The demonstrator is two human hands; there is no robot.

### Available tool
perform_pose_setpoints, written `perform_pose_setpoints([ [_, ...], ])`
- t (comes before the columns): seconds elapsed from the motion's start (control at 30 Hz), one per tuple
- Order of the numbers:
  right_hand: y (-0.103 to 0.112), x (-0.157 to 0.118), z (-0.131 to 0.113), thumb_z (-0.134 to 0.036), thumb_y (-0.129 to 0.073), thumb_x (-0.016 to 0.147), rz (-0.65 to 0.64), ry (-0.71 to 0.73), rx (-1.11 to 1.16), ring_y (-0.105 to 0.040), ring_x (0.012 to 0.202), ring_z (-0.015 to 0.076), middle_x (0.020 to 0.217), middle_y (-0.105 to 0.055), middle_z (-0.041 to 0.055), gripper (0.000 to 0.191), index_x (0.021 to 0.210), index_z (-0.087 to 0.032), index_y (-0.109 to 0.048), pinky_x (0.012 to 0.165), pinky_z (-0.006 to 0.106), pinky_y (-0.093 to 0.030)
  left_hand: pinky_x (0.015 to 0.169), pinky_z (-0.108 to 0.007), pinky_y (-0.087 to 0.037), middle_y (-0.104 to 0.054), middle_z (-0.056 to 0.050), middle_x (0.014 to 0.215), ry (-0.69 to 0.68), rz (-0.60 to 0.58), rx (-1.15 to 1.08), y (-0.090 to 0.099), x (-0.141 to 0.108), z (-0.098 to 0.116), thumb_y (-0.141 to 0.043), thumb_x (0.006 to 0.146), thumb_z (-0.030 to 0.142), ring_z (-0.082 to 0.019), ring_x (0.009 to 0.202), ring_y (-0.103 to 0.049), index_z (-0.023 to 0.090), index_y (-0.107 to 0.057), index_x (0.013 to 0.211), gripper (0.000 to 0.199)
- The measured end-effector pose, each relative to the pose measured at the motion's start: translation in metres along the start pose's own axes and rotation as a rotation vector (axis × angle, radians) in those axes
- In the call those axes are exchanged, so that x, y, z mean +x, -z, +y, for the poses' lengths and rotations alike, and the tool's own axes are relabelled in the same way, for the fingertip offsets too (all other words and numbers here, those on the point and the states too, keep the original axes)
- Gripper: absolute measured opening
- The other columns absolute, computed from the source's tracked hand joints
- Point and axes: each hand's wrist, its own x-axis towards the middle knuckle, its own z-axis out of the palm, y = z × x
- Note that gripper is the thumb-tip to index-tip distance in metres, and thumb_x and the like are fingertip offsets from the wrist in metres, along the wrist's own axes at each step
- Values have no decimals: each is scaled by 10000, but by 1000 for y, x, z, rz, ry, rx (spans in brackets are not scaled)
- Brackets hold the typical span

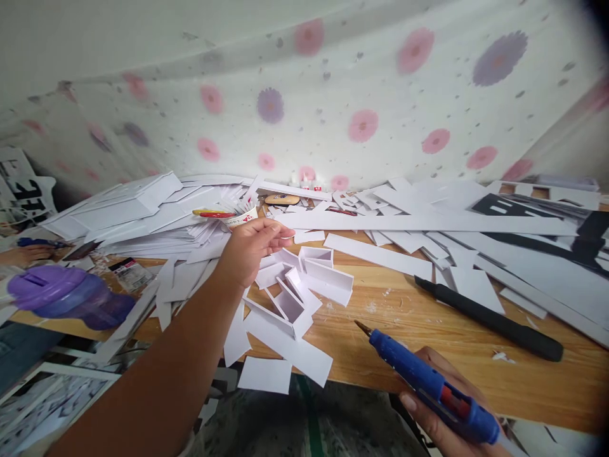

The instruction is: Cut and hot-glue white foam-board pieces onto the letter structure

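Note:
My right hand (451, 406), at the lower right, is wrapped round a blue hot glue gun (428, 381). The gun's dark metal nozzle points up and left over the table. My left hand (254, 247) reaches forward with thumb and fingertips pinched together. A thin pale edge shows at the fingertips, too small to name. Below that hand lie small white box-like pieces (328, 279) made of folded or joined board. A larger open white frame piece (285, 304) stands among them. Flat white offcuts (265, 374) lie at the table's front edge.
A black-handled knife (495, 320) lies on the wooden table (380, 304) at right. White strips and sheets (419, 222) are heaped along the back. A paper cup (242, 219) holds several sticks. At left are a purple bottle (71, 298) and another person's hand (28, 255).

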Motion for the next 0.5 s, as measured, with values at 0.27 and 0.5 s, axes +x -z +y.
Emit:
perform_pose_setpoints([
  [0.27, -5, -2, 3, -315, -576, 870, 2, -5, 7, -594, 629, 128, 715, -565, -32, 133, 761, -246, -543, 585, 206, -504, 583, -248, -479, -588, 14, 545, -22, 172, -204, 56, -35, 31, -590, 799, 250, -103, 556, -554, 177, -663, 723, 128],
  [0.5, -7, -5, 4, -353, -565, 866, 25, -37, 67, -585, 588, 136, 665, -551, -26, 218, 686, -233, -536, 553, 209, -501, 692, -222, -484, -695, 108, 644, 82, 459, 1, 139, -94, 31, -644, 751, 208, -75, 659, -581, 238, -720, 724, 86],
])
